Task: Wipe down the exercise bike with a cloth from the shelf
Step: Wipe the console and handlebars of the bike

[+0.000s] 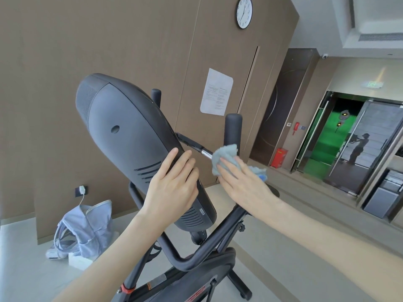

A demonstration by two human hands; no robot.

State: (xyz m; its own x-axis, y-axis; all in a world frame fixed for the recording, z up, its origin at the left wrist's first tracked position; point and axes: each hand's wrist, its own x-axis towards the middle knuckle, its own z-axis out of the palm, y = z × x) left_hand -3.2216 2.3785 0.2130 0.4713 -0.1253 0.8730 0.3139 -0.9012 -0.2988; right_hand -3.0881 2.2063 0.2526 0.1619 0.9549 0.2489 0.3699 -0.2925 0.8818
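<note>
Here, left hand (174, 188) flat on smooth bike console (130, 136), right hand (242, 184) pressing fluffy cloth (224, 158).

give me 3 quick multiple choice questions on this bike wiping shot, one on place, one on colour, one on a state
1. Where does the left hand rest?
A. on the bike's console housing
B. on the wall clock
C. on the floor

2. What colour is the cloth?
A. red
B. light grey-blue
C. black

3. What is the right hand doing?
A. hanging empty
B. pressing the cloth to the handlebar
C. holding a bottle

Key: 1 A, fingers lie on the dark housing; 2 B, pale grey-blue fabric; 3 B, cloth bunched under its fingers at the chrome bar.
</note>
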